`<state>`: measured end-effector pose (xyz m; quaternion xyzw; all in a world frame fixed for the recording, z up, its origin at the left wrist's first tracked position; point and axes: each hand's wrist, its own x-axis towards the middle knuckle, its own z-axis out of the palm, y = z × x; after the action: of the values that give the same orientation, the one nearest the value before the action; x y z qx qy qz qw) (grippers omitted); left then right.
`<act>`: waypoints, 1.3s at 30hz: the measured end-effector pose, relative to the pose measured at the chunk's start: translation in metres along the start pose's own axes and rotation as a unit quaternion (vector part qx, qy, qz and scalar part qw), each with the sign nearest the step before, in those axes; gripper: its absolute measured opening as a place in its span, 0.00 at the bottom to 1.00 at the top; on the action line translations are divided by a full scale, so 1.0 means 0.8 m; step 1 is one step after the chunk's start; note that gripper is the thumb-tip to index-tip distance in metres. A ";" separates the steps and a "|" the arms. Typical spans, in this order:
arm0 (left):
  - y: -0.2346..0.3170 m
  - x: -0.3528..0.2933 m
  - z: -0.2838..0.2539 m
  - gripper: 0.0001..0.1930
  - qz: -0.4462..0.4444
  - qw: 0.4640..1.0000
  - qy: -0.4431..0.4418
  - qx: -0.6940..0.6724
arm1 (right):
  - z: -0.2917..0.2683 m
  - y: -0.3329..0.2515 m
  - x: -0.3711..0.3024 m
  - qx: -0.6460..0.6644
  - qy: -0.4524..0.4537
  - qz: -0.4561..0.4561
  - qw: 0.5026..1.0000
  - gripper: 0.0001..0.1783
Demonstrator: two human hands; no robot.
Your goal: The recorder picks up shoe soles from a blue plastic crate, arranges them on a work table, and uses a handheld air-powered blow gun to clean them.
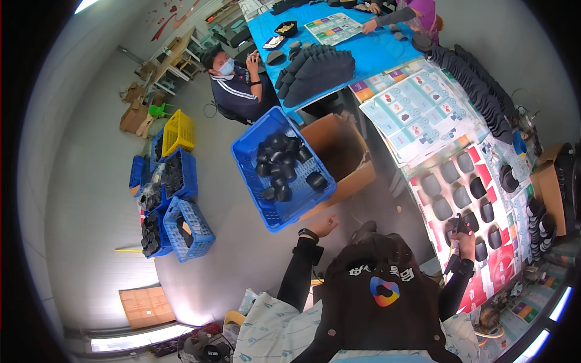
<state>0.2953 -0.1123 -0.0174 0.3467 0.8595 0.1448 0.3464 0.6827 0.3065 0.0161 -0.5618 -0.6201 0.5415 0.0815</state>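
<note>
My right hand (pixel 465 243) is closed around a dark hand tool that looks like a spray gun (pixel 461 225). Its nozzle end is over rows of curved black pieces (pixel 477 187) laid out on a red-and-white board (pixel 502 261). Toward the left of the board the pieces look greyer and shinier. My left hand (pixel 325 225) hangs empty beside the table, fingers apart, with a black band at the wrist. Just beyond it stands a blue plastic crate (pixel 261 206) with a pile of curved black pieces (pixel 279 158) inside, against an open cardboard box (pixel 357 187).
Printed sheets (pixel 417 115) cover the table beyond the board, with stacked black pieces (pixel 478 85) along its right side. A masked person (pixel 242 91) sits by a blue-covered table (pixel 266 30); another person's hand (pixel 370 26) reaches over it. More crates (pixel 187 233) stand at left.
</note>
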 end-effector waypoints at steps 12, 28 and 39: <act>0.059 -0.031 -0.119 0.20 0.092 0.959 0.201 -0.175 | 0.018 -0.028 -0.023 0.004 0.013 -0.015 1.000 0.10; 0.065 -0.039 -0.133 0.33 0.093 0.852 0.169 -0.487 | 0.020 -0.013 -0.013 -0.003 0.011 -0.076 0.997 0.08; 0.047 -0.082 -0.155 0.45 0.107 0.528 0.082 -0.838 | 0.018 -0.013 -0.002 -0.026 -0.046 -0.054 0.997 0.14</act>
<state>0.2617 -0.1318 0.1222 -0.0271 0.3236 0.8627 0.3876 0.6670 0.2987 0.0189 -0.5038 -0.6664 0.5455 0.0673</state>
